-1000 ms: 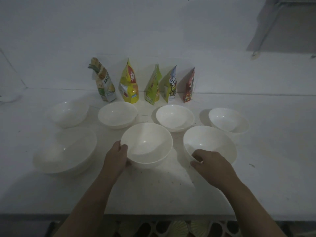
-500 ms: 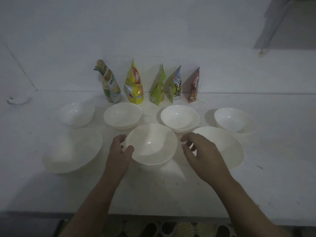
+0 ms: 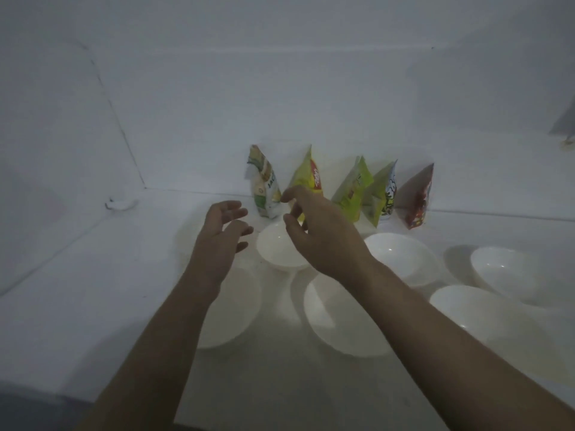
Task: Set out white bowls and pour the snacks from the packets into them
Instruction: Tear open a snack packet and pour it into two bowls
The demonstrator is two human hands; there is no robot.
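Head view: 5 upright colourful foil snack packets [image 3: 354,189], 7 round white bowls [image 3: 401,256], 2 empty loose-fingered hands: left hand [image 3: 219,241], right hand [image 3: 323,231].

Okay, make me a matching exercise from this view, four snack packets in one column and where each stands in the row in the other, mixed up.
Column one:
1. white and green packet
2. yellow packet with red label
3. lime green packet
4. red packet

Column two:
A. far right end of the row
B. far left end of the row, just beyond the left hand
C. second from the left, partly behind the right hand
D. middle of the row

Pairs: 1-B, 2-C, 3-D, 4-A
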